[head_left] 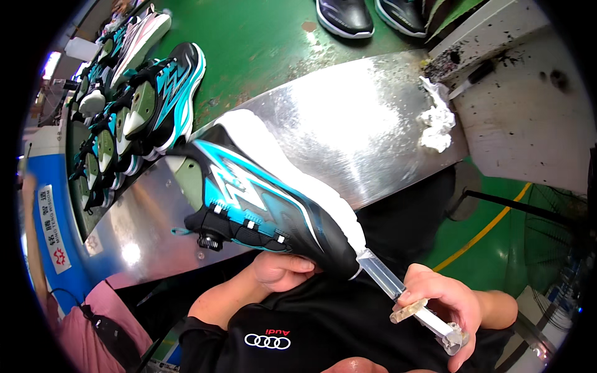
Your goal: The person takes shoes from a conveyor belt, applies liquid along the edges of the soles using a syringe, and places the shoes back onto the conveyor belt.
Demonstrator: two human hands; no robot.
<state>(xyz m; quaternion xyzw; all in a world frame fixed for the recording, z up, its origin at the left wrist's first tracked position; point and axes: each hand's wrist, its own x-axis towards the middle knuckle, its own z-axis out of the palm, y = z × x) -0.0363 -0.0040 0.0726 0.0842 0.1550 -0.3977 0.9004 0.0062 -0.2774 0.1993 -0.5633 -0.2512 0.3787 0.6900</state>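
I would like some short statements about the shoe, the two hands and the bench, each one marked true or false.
1. The left hand supports the black and teal shoe from below. True.
2. The right hand holds a hammer. False: it holds a clear plastic syringe, whose tip is at the toe of the shoe.
3. The shoe has a white sole. True.
4. The metal bench is covered with a red cloth. False: it is bare shiny metal, with a wad of white material near its right end.
5. More shoes of the same kind stand at the left. True.
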